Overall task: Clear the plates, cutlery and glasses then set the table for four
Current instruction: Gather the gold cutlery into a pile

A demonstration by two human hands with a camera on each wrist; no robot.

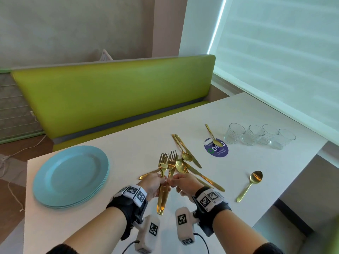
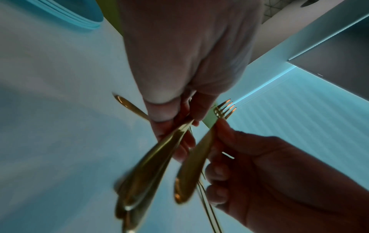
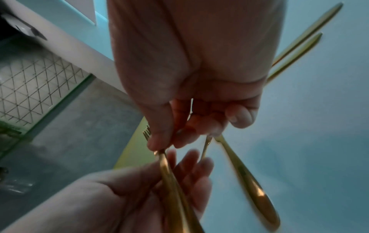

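We see gold forks [image 1: 163, 167] held upright above the table [image 1: 128, 143], tines up. The left hand [image 1: 154, 186] grips a bunch by the handles, fingers curled round them. The right hand [image 1: 185, 184] pinches one fork [image 2: 199, 157] beside it. Spoons and knives [image 1: 190, 160] lie just beyond, plates [image 1: 71, 175] stacked left, four glasses [image 1: 260, 135] at the far right.

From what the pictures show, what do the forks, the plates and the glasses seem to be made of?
Forks: probably metal with a polished gold finish; they reflect light. Plates: matte light blue, perhaps ceramic or melamine; I cannot tell which. Glasses: clear, with a textured pattern; likely glass.
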